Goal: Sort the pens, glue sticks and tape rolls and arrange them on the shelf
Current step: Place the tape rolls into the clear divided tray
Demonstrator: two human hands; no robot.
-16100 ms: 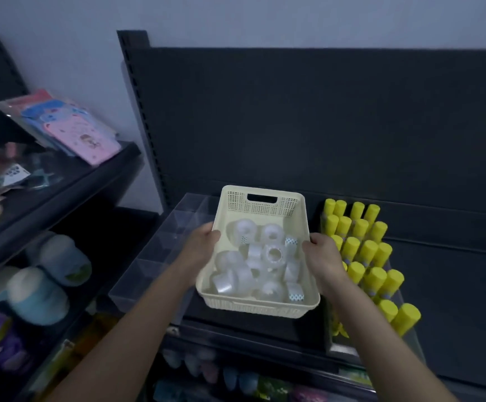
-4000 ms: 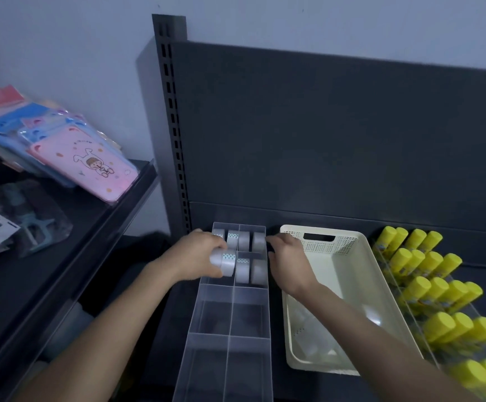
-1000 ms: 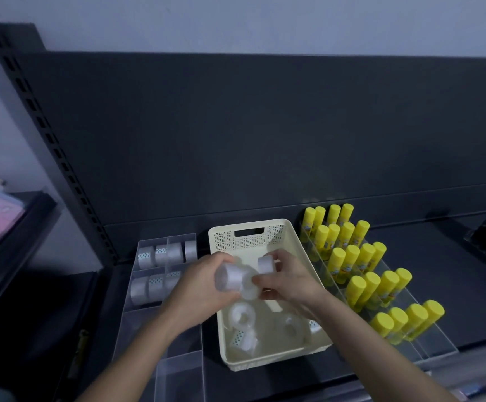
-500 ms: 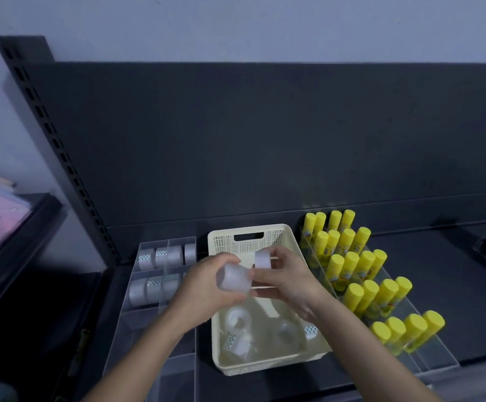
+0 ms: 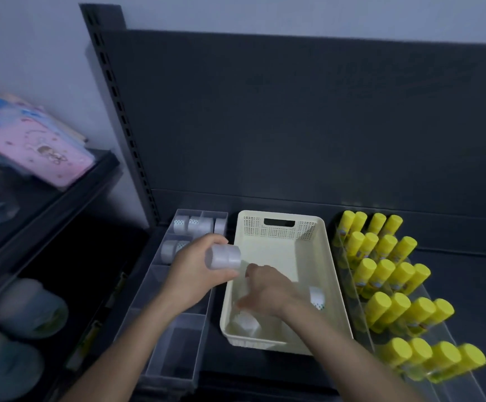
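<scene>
My left hand (image 5: 196, 274) grips two clear tape rolls (image 5: 223, 257) side by side, held over the gap between the clear divider tray (image 5: 175, 340) and the cream basket (image 5: 327, 248). My right hand (image 5: 268, 291) reaches down into the basket among loose tape rolls (image 5: 243, 323); its fingers are blurred and partly hidden. Another roll (image 5: 317, 297) lies against the basket's right wall. Several tape rolls (image 5: 198, 224) stand in the tray's back compartments. Yellow-capped glue sticks (image 5: 392, 274) fill the clear rack on the right.
The dark shelf back panel (image 5: 294, 126) rises behind everything. A neighbouring shelf on the left holds pink and blue packets (image 5: 38, 152), with rounded pale items (image 5: 24, 309) below. The tray's front compartments hold nothing.
My right hand has dropped from beside the left hand down into the basket. The left hand stays raised with its rolls and has shifted slightly left. The view has turned left.
</scene>
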